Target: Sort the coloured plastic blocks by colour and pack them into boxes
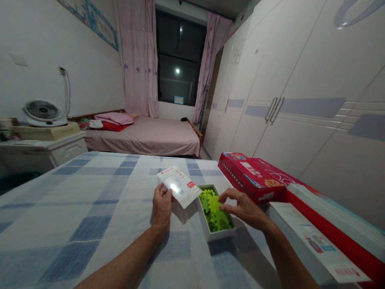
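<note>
My left hand (162, 204) is closed on the lower left edge of a flat white printed package (179, 186), tilted above the bed-like covered surface. The package bears red lettering and a picture that glare partly hides. Just right of it, an open white box (219, 235) holds bright green toothed plastic pieces (215, 210), packed to near its rim. My right hand (240, 204) hovers at the box's right side, thumb and forefinger apart, their tips by the green pieces. Whether they touch a piece is hard to see.
A blue-and-white checked cloth (90, 208) covers the surface. To the right lie a red printed box (252, 174) and a long white carton (319, 241) beside a red open box. Farther off are a bed (159, 134), a fan (45, 112) and wardrobes (300, 80).
</note>
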Tool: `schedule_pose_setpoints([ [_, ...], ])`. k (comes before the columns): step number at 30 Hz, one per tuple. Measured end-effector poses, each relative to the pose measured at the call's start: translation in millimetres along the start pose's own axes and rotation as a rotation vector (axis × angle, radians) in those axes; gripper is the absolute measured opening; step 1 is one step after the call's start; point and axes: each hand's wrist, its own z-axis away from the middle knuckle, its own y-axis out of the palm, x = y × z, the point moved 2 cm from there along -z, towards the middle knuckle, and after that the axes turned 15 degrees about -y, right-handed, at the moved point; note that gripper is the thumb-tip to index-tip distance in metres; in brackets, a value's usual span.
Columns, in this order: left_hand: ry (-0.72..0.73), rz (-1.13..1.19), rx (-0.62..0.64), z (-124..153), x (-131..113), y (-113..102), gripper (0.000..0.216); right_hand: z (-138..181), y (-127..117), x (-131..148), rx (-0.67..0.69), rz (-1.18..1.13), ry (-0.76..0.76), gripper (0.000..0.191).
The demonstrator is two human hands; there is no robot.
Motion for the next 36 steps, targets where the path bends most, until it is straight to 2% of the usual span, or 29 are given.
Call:
schedule_pose_setpoints([
  [3, -0.015, 0.026, -0.003, -0.1, -1.7, 0.5, 0.049, 0.6, 5.9, 7.6, 0.082, 0.011, 0.003, 0.01],
  [5, -0.032, 0.068, 0.007, 3.3, -5.0, 1.8, 0.048, -1.0, 9.6, 10.1, 0.081, 0.019, -0.014, 0.011],
  [8, -0.045, 0.091, 0.065, 17.6, -12.9, 7.0, 0.052, -3.5, 6.6, 6.7, -0.029, 0.002, -0.012, 0.018],
  [11, -0.069, 0.048, 0.176, 39.2, -19.4, 16.3, 0.061, -3.3, -3.4, -3.3, -0.204, -0.037, 0.074, 0.029],
  [13, -0.094, 0.013, 0.253, 52.3, -20.6, 22.7, 0.067, -1.3, -7.8, -9.3, -0.269, -0.081, 0.14, 0.037],
  [18, -0.183, -0.111, 0.383, 65.5, -11.7, 33.2, 0.072, 9.6, 0.3, -13.1, -0.175, -0.198, 0.286, 0.055],
  [22, -0.204, -0.303, 0.427, 64.3, -0.9, 37.8, 0.063, 21.1, 11.5, -4.7, -0.154, -0.263, 0.324, 0.062],
  [26, -0.088, -0.523, 0.503, 63.8, 2.9, 41.9, 0.048, 26.8, 19.3, 4.5, -0.093, -0.392, 0.246, 0.052],
  [33, 0.021, -0.638, 0.59, 66.8, 0.6, 40.6, 0.029, 25.0, 22.3, 2.7, -0.144, -0.253, 0.212, 0.047],
  [36, 0.052, -0.664, 0.64, 71.7, -2.6, 41.6, 0.022, 19.7, 24.1, 2.5, -0.156, -0.113, 0.153, 0.044],
])
